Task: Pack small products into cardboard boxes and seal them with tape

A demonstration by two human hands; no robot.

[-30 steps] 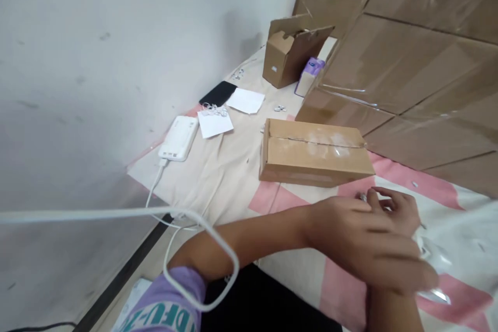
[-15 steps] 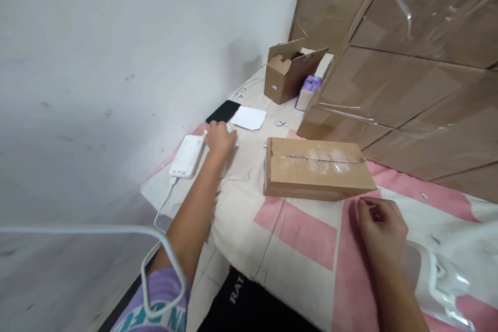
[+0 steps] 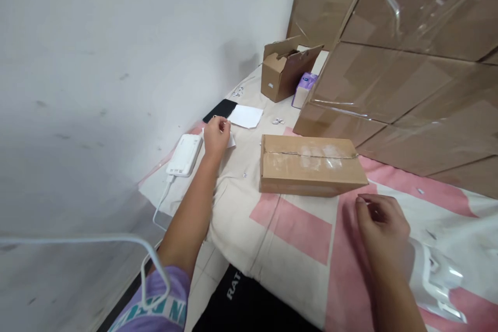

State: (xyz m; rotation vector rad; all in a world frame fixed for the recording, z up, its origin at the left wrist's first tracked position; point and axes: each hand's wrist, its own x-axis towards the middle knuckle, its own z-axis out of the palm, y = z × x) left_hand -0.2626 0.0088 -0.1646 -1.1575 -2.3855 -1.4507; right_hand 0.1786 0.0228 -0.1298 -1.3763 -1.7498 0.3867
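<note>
My left hand (image 3: pixel 217 136) is closed in a pinch over a small white paper (image 3: pixel 232 141), between a white power bank (image 3: pixel 185 155) and a black phone (image 3: pixel 221 110). Anything between its fingertips is too small to name. My right hand (image 3: pixel 383 222) hovers over the pink and white cloth, fingers curled and thumb pressed to the index finger; I cannot make out what they hold, if anything. Just beyond it lies a closed brown cardboard box (image 3: pixel 311 163). Another white sheet (image 3: pixel 246 116) rests next to the phone.
An open cardboard box (image 3: pixel 286 72) and a purple tissue pack (image 3: pixel 304 88) stand at the back. Stacked cartons (image 3: pixel 412 83) wall off the right. A clear and white plastic object (image 3: pixel 438 280) sits by my right wrist. A white cable (image 3: pixel 116 238) crosses near my left arm.
My left hand has lifted slightly off the small white paper, its fingers now bunched upward. My right hand has barely moved. The whole view has shifted a little.
</note>
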